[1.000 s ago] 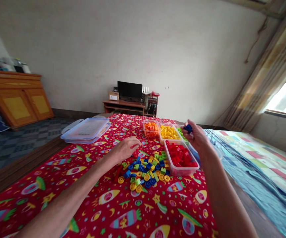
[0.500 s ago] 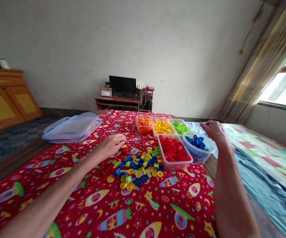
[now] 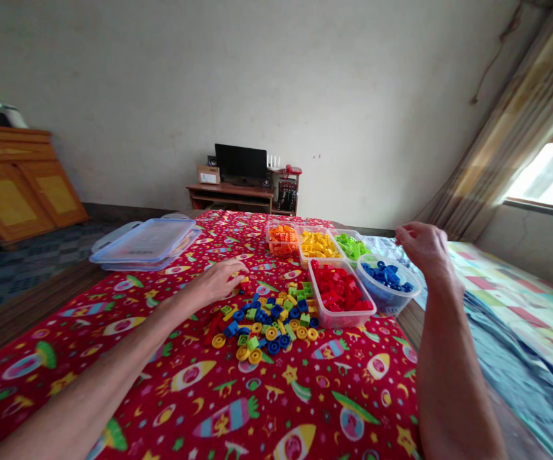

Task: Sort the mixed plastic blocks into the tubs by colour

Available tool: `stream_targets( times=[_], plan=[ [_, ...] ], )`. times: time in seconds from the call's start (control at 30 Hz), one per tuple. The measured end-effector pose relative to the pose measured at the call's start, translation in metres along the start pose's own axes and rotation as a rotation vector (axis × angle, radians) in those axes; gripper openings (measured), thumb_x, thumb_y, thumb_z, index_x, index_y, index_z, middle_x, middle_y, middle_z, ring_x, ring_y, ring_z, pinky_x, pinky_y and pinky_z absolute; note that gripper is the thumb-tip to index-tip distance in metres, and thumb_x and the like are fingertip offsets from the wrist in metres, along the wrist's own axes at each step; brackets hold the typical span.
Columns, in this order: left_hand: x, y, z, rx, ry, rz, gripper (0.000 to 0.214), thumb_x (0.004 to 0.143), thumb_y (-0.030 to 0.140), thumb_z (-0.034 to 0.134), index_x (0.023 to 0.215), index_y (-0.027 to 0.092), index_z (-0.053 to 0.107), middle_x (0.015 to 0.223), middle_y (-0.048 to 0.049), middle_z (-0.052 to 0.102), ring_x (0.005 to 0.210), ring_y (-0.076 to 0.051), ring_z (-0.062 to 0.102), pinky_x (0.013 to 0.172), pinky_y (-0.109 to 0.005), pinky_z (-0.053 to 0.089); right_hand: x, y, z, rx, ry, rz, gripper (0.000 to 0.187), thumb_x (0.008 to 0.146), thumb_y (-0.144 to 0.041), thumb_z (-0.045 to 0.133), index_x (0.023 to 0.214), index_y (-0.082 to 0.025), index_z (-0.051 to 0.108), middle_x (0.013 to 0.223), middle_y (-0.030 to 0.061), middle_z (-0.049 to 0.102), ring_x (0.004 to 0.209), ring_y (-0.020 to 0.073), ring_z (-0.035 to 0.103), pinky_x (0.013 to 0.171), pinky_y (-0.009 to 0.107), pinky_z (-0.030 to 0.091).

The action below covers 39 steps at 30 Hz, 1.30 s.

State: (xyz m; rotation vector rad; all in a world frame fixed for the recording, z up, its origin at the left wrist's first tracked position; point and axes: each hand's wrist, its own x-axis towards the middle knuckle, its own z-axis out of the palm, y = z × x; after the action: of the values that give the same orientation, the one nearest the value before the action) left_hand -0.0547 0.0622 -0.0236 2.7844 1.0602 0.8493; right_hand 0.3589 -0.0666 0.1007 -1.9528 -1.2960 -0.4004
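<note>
My left hand [image 3: 221, 281] is low over the cloth behind the loose pile, fingers bent and closed at a small yellow brick [image 3: 244, 279]; a bit of red shows just under it. A mixed pile of toy bricks and wheels [image 3: 267, 322] in blue, yellow, green and red lies in front of that hand. Above the right rim of the round tub of blue pieces [image 3: 387, 276] hangs my right hand [image 3: 424, 249], its fingers curved and slightly parted; no piece shows in them. Left of this tub stands a box of red bricks [image 3: 340, 289].
Behind the red box are clear boxes of orange bricks [image 3: 283, 239], yellow bricks [image 3: 319, 245] and green bricks [image 3: 352, 246]. Stacked clear lids [image 3: 147, 241] lie at the left on the red patterned cloth [image 3: 200, 399]. A bed [image 3: 501, 281] stands to the right.
My right hand still hovers by the blue tub, but the dark blue piece at its fingertips is no longer visible. The left hand stays at the yellow brick. The view has shifted slightly.
</note>
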Motion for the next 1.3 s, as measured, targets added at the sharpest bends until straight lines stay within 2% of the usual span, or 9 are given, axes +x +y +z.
stream_targets(
  times=[0.13, 0.23, 0.33, 0.5, 0.7, 0.9, 1.03, 1.17, 1.3],
  plan=[
    [-0.001, -0.001, 0.002, -0.031, -0.022, -0.022, 0.030, 0.084, 0.033, 0.042, 0.091, 0.020, 0.068, 0.097, -0.0062, 0.070, 0.092, -0.020, 0.063, 0.087, -0.031, 0.049, -0.011, -0.032, -0.009, 0.028, 0.028, -0.078, 0.028, 0.083, -0.033, 0.046, 0.075, -0.018, 0.068, 0.071, 0.0090, 0.068, 0.070, 0.0210, 0.059, 0.072, 0.033, 0.041],
    [-0.001, 0.005, -0.002, -0.078, -0.064, -0.111, 0.029, 0.081, 0.033, 0.045, 0.090, 0.020, 0.069, 0.092, -0.0050, 0.072, 0.084, -0.020, 0.065, 0.080, -0.029, 0.050, -0.025, -0.061, -0.004, 0.085, -0.014, -0.211, 0.028, 0.085, -0.031, 0.045, 0.077, -0.017, 0.068, 0.070, 0.0075, 0.068, 0.065, 0.0174, 0.058, 0.068, 0.029, 0.039],
    [-0.003, 0.012, -0.006, -0.154, -0.145, -0.169, 0.029, 0.079, 0.033, 0.047, 0.092, 0.020, 0.069, 0.088, -0.0037, 0.073, 0.077, -0.018, 0.065, 0.072, -0.026, 0.050, -0.044, -0.092, 0.011, 0.172, -0.166, -0.382, 0.029, 0.087, -0.028, 0.043, 0.077, -0.017, 0.068, 0.069, 0.0051, 0.067, 0.062, 0.0139, 0.057, 0.063, 0.026, 0.036],
    [-0.007, 0.010, -0.003, -0.270, -0.250, -0.132, 0.037, 0.072, 0.028, 0.053, 0.104, 0.018, 0.067, 0.094, -0.0051, 0.072, 0.081, -0.019, 0.066, 0.072, -0.026, 0.051, -0.077, -0.125, 0.052, 0.191, -0.424, -0.570, 0.023, 0.086, -0.022, 0.047, 0.076, -0.017, 0.067, 0.065, 0.0037, 0.062, 0.055, 0.0112, 0.047, 0.056, 0.026, 0.028],
    [-0.007, -0.001, 0.009, -0.292, -0.212, -0.160, 0.041, 0.069, 0.027, 0.057, 0.108, 0.018, 0.064, 0.095, -0.0065, 0.070, 0.082, -0.020, 0.065, 0.073, -0.030, 0.051, -0.097, -0.130, 0.079, 0.110, -0.579, -0.695, 0.023, 0.083, -0.011, 0.043, 0.070, -0.015, 0.062, 0.058, 0.0009, 0.053, 0.049, 0.0085, 0.033, 0.052, 0.028, 0.020],
    [-0.008, 0.006, 0.019, -0.263, -0.122, -0.191, 0.030, 0.071, 0.034, 0.059, 0.096, 0.018, 0.063, 0.086, -0.0036, 0.066, 0.078, -0.019, 0.060, 0.070, -0.029, 0.049, -0.096, -0.126, 0.088, 0.088, -0.591, -0.676, 0.022, 0.084, -0.011, 0.044, 0.068, -0.015, 0.059, 0.056, -0.0002, 0.049, 0.049, 0.0084, 0.026, 0.053, 0.029, 0.019],
    [-0.008, 0.007, 0.022, -0.225, -0.074, -0.251, 0.026, 0.072, 0.042, 0.060, 0.083, 0.018, 0.059, 0.070, 0.0010, 0.060, 0.065, -0.015, 0.054, 0.061, -0.025, 0.044, -0.098, -0.124, 0.095, 0.168, -0.595, -0.676, 0.021, 0.082, -0.010, 0.047, 0.065, -0.018, 0.055, 0.057, 0.0000, 0.047, 0.051, 0.0091, 0.027, 0.053, 0.028, 0.020],
    [-0.006, 0.007, 0.019, -0.336, -0.075, -0.290, 0.034, 0.074, 0.051, 0.058, 0.079, 0.017, 0.059, 0.070, 0.0009, 0.061, 0.065, -0.015, 0.056, 0.061, -0.025, 0.044, -0.104, -0.126, 0.097, 0.336, -0.616, -0.637, 0.023, 0.080, -0.011, 0.052, 0.059, -0.019, 0.051, 0.053, -0.0015, 0.041, 0.051, 0.0094, 0.028, 0.054, 0.025, 0.028],
    [-0.002, 0.023, 0.022, -0.496, -0.066, -0.273, 0.036, 0.072, 0.051, 0.062, 0.083, 0.016, 0.062, 0.074, -0.0011, 0.066, 0.070, -0.017, 0.061, 0.064, -0.026, 0.047, -0.119, -0.131, 0.098, 0.553, -0.570, -0.547, 0.008, 0.080, -0.020, 0.059, 0.072, -0.021, 0.060, 0.060, 0.0003, 0.051, 0.062, 0.0137, 0.045, 0.069, 0.026, 0.039]
  ],
)
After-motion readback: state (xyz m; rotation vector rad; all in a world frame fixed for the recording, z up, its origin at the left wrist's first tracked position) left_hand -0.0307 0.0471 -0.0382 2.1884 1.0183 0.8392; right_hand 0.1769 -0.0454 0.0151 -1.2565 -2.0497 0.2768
